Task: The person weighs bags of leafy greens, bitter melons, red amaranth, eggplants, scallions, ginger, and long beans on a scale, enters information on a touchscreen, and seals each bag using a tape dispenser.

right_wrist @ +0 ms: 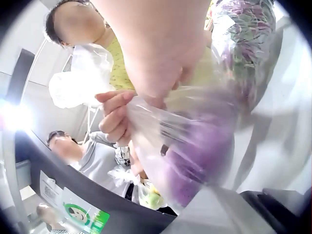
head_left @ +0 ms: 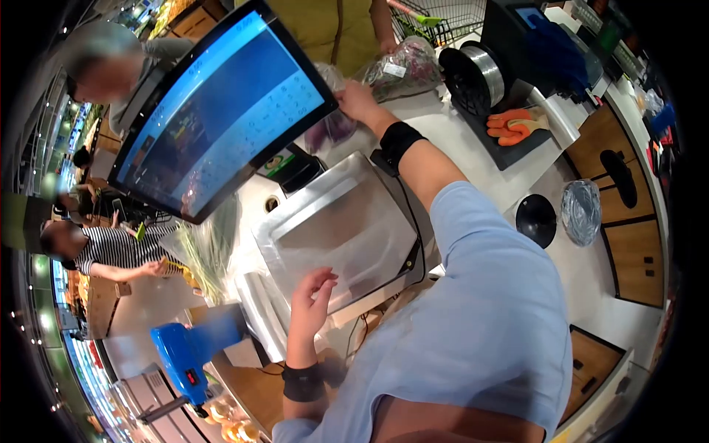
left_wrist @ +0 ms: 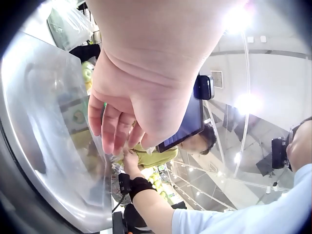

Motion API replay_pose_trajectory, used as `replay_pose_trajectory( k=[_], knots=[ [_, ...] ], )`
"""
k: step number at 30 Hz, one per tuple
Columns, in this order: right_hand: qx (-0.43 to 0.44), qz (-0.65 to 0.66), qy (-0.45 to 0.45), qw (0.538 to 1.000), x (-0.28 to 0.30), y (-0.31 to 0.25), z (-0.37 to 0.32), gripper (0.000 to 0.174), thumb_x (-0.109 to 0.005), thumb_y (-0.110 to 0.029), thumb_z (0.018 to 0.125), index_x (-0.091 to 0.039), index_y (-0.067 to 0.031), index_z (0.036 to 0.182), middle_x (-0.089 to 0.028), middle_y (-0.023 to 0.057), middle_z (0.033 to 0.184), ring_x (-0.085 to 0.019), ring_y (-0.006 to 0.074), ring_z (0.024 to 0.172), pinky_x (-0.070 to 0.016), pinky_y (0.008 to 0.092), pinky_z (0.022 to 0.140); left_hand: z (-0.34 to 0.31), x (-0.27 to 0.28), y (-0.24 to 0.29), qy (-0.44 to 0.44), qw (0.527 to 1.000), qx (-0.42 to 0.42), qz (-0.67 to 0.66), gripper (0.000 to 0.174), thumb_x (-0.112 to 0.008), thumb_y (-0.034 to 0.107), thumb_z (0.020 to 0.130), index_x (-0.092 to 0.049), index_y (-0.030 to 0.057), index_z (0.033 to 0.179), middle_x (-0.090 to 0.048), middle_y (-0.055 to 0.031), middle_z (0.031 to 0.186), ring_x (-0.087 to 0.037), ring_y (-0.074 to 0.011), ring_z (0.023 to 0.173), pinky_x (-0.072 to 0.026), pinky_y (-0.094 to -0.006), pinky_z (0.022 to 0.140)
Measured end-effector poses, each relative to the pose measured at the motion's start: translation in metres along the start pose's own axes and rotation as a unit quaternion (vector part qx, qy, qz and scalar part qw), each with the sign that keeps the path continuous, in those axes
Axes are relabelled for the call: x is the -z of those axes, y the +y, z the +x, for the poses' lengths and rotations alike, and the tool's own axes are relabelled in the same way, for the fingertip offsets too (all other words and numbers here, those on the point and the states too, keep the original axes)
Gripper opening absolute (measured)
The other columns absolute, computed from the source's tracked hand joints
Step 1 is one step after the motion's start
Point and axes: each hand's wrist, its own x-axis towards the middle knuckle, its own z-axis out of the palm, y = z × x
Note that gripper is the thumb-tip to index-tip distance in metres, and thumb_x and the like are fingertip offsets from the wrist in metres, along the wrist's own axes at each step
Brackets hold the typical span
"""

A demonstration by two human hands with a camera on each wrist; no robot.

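Note:
My right hand (head_left: 358,102) reaches beside the large screen (head_left: 225,111) and pinches the top of a clear plastic bag (head_left: 332,129). Purple produce (right_wrist: 195,151) shows through this bag in the right wrist view. Fingers (right_wrist: 116,117) also touch its left side; whose they are I cannot tell. A second bag (head_left: 406,68), with leafy purple-green contents and a white label, lies beside it. My left hand (head_left: 312,303), fingers loosely bent and holding nothing, hovers over the near edge of the steel weighing platform (head_left: 340,229); the left wrist view shows its palm (left_wrist: 146,92).
Across the counter stands a person in a yellow-green top (head_left: 317,33). A wire roll (head_left: 476,74) and orange gloves (head_left: 513,127) are at the right. Long green vegetables (head_left: 210,251) lie left of the platform, near a blue device (head_left: 181,358). Other people stand behind the screen.

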Motion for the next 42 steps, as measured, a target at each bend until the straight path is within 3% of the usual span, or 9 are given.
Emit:
replay_pose_trajectory(
  k=[4,6,15,24,28,31,35,38,42],
  knots=[
    [0.182,0.01,0.13,0.975,-0.015,0.038,0.004,0.02,-0.058,-0.017,0.081,-0.069,-0.0044,0.091,-0.062,0.0184,0.085,-0.059,0.0379,0.088,-0.0465,0.0443,0.076,0.0,0.006,-0.002,0.002,1.0,0.015,-0.008,0.023,-0.055,0.006,0.09,-0.057,-0.0017,0.112,-0.066,-0.0126,0.1,-0.063,-0.019,0.09,-0.0485,-0.0295,0.08],
    [0.109,0.169,0.199,0.959,0.004,0.035,-0.016,0.017,-0.059,-0.015,0.083,-0.067,-0.0018,0.09,-0.064,0.0186,0.084,-0.061,0.0369,0.083,-0.0479,0.0396,0.07,0.002,0.004,-0.006,0.02,0.999,0.024,-0.032,0.023,-0.054,0.006,0.091,-0.057,-0.0019,0.112,-0.066,-0.0125,0.1,-0.063,-0.0185,0.09,-0.0488,-0.0298,0.081],
    [-0.002,0.115,0.31,0.944,0.125,0.019,-0.104,0.015,-0.06,-0.016,0.085,-0.065,-0.0019,0.086,-0.062,0.0166,0.073,-0.062,0.0319,0.066,-0.0471,0.0355,0.06,0.027,-0.011,0.0,-0.025,1.0,-0.003,-0.007,0.023,-0.055,0.011,0.092,-0.057,-0.0014,0.112,-0.066,-0.0106,0.1,-0.063,-0.0167,0.089,-0.0489,-0.0288,0.081],
    [-0.035,0.154,0.255,0.954,0.213,-0.079,-0.188,0.014,-0.06,-0.012,0.086,-0.065,0.0019,0.085,-0.062,0.0067,0.065,-0.054,0.0078,0.059,-0.0434,0.0244,0.056,0.092,-0.092,0.042,0.025,0.981,-0.139,0.132,0.062,-0.067,0.035,0.083,-0.049,-0.0067,0.126,-0.053,-0.0285,0.124,-0.052,-0.0336,0.119,-0.0411,-0.0376,0.097],
    [-0.048,0.28,0.162,0.945,0.195,-0.123,-0.217,0.017,-0.059,-0.01,0.088,-0.066,0.0043,0.087,-0.066,0.0039,0.072,-0.057,0.0065,0.066,-0.0449,0.0216,0.061,0.115,-0.082,0.088,0.081,0.992,-0.099,-0.011,0.052,-0.062,0.035,0.087,-0.056,-0.0073,0.117,-0.065,-0.0219,0.099,-0.064,-0.0256,0.089,-0.0494,-0.0325,0.076],
    [-0.067,0.473,0.085,0.874,0.17,-0.144,-0.23,0.019,-0.056,-0.011,0.091,-0.067,0.004,0.09,-0.068,0.0049,0.081,-0.06,0.0091,0.072,-0.0477,0.0219,0.068,0.097,-0.044,0.093,0.124,0.952,-0.093,-0.264,0.033,-0.056,0.026,0.093,-0.065,-0.0023,0.079,-0.059,-0.0004,0.066,-0.049,-0.005,0.058,-0.0384,-0.0207,0.051],
    [-0.099,0.518,0.042,0.849,0.136,-0.17,-0.246,0.022,-0.054,-0.015,0.094,-0.066,0.004,0.091,-0.068,0.0077,0.086,-0.062,0.0099,0.075,-0.0498,0.0231,0.07,0.056,-0.002,0.103,0.228,0.938,-0.187,-0.182,0.03,-0.054,0.021,0.092,-0.064,-0.0035,0.078,-0.064,-0.0055,0.07,-0.055,-0.0101,0.061,-0.0428,-0.026,0.055],
    [-0.125,0.532,0.009,0.837,0.098,-0.167,-0.255,0.023,-0.054,-0.016,0.094,-0.065,0.0037,0.092,-0.068,0.0076,0.087,-0.062,0.0102,0.076,-0.0508,0.0241,0.07,0.054,0.027,0.084,0.311,0.901,-0.286,0.102,0.027,-0.054,0.018,0.091,-0.063,-0.0043,0.08,-0.064,-0.011,0.068,-0.057,-0.0164,0.062,-0.0452,-0.0317,0.058],
    [-0.114,0.592,0.006,0.798,0.043,-0.151,-0.26,0.022,-0.053,-0.017,0.094,-0.063,0.0027,0.093,-0.065,0.0065,0.084,-0.062,0.0116,0.075,-0.052,0.0257,0.07,0.06,0.032,0.064,0.301,0.927,-0.179,0.132,0.029,-0.051,0.022,0.091,-0.063,-0.0026,0.081,-0.061,-0.0148,0.066,-0.058,-0.0231,0.061,-0.0456,-0.0344,0.06]
  ],
)
